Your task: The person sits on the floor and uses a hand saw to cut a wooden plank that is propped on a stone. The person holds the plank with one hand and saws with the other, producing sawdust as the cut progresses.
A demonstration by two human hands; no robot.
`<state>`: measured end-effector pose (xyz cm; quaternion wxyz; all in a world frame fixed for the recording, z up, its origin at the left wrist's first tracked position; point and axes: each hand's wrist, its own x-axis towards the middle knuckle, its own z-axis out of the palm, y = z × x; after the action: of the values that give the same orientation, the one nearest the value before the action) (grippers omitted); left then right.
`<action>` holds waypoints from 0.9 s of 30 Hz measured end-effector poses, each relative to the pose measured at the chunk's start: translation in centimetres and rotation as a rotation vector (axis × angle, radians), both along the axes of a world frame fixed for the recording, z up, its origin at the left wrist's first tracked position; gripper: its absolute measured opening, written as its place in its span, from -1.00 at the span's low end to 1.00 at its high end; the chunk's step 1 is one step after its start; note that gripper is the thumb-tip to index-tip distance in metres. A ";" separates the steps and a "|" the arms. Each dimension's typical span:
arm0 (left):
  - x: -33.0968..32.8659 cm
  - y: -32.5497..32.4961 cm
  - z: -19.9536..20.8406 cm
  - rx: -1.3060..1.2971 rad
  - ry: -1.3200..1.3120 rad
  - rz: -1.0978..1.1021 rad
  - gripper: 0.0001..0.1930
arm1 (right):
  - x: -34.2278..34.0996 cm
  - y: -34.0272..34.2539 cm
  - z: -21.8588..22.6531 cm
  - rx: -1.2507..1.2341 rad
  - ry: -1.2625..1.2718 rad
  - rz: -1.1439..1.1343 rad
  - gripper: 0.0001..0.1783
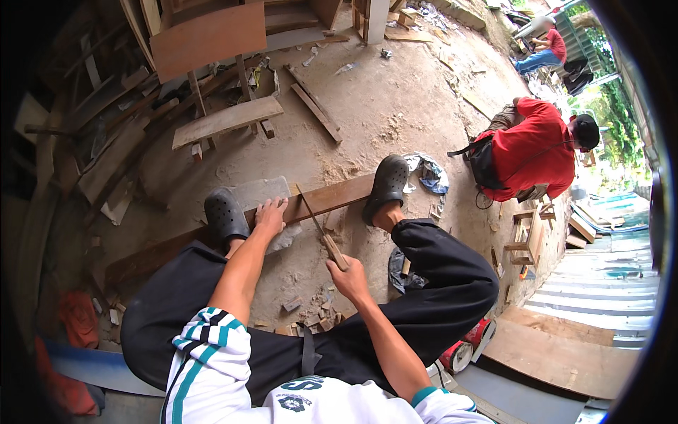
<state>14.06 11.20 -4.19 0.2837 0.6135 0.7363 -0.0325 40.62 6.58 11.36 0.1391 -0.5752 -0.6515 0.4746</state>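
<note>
My right hand [347, 278] is wrapped round the wooden handle of a handsaw [321, 235]. Its thin blade, seen nearly edge-on, crosses a long brown wooden board [332, 198]. My left hand [270, 216] lies on the board to the left of the blade, fingers stretched out. Under the board, close to this hand, is a pale flat slab [260, 191]. Both my feet, in dark clogs, are at the board: the left clog [227, 214] left of my hand, the right clog [388, 188] on its right part.
Wood offcuts [326, 314] lie between my legs. A loose plank [316, 113] rests on the ground ahead, near a wooden bench [227, 121]. A person in red [530, 145] crouches at right, and another person [547, 51] sits farther off. Red cans [459, 355] stand beside my right leg.
</note>
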 end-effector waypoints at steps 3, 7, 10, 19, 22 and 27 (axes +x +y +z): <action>-0.3 -0.4 -0.2 -0.003 0.020 0.027 -0.13 | 1.1 -1.5 3.8 -0.033 -0.018 -0.017 -0.70; 1.5 0.8 0.6 -0.037 -0.010 0.007 -0.13 | 1.1 -0.1 0.5 0.020 -0.020 -0.031 -0.73; 0.8 0.8 0.4 -0.068 0.001 0.022 -0.14 | 0.0 0.7 -0.6 0.004 -0.014 -0.018 -0.74; 0.9 0.8 0.2 -0.049 0.018 0.037 -0.14 | 0.5 -0.9 -0.5 0.013 -0.017 -0.022 -0.75; 0.8 0.8 0.1 -0.062 0.012 0.037 -0.14 | -1.1 0.3 -0.3 -0.020 -0.027 -0.032 -0.75; 0.6 0.6 0.0 -0.069 0.010 0.038 -0.14 | 1.7 -2.8 3.9 -0.025 -0.019 -0.039 -0.76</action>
<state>14.66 11.80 -4.18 0.3016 0.5890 0.7477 -0.0558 42.36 3.78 15.22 0.1347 -0.5940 -0.6354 0.4746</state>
